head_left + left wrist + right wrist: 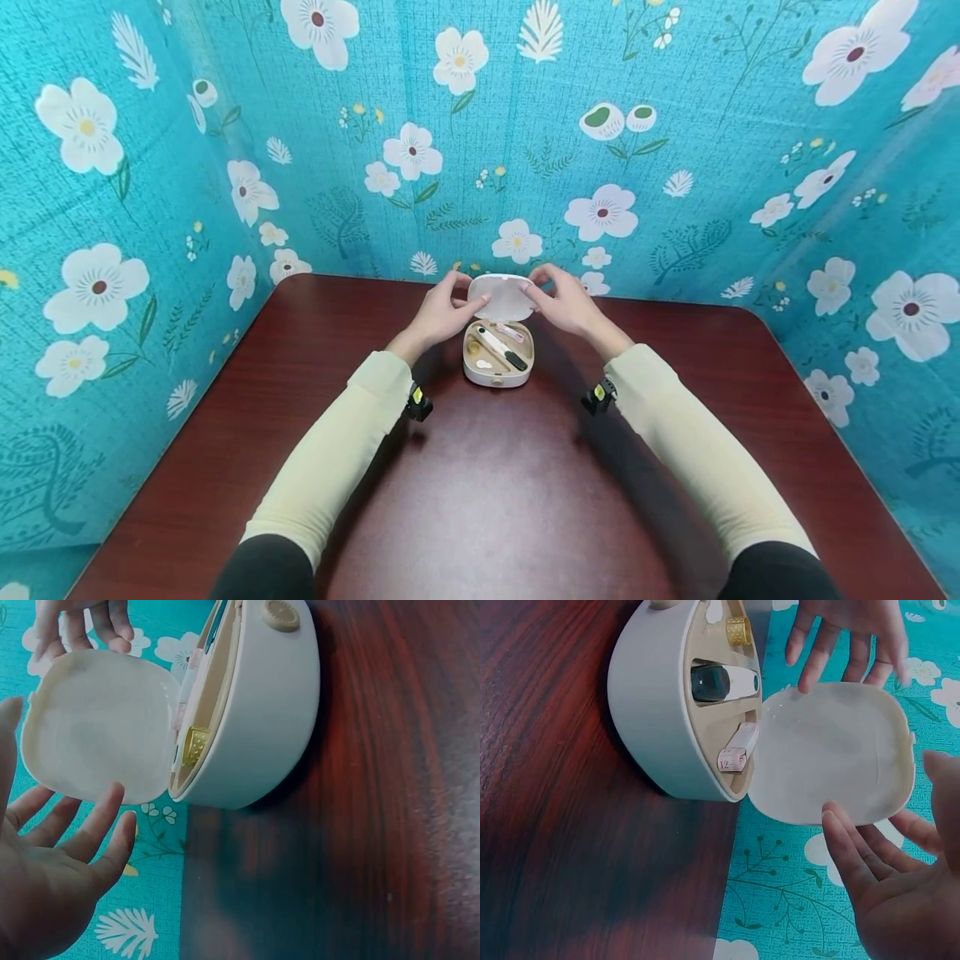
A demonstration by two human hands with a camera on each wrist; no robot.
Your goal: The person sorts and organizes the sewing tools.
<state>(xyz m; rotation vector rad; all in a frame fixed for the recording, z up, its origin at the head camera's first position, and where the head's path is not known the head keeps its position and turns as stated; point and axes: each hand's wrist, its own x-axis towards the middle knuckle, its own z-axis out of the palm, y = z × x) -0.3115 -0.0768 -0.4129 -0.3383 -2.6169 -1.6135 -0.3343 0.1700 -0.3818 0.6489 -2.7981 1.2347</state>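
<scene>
A small white sewing box stands on the table with its hinged lid raised. My left hand is at the lid's left edge, and my right hand at its right edge. The wrist views show fairly straight fingers against the rim and both thumbs held off the lid. Inside the beige tray lie a white tool with a dark green end, a gold thimble and a pink-and-white tape measure. A small flat white piece lies near the front. A round beige button marks the box's front.
The box is on a dark red-brown wooden table, towards its far edge. Blue floral cloth hangs behind the table and along both sides. Black wrist cameras are strapped over the pale sleeves.
</scene>
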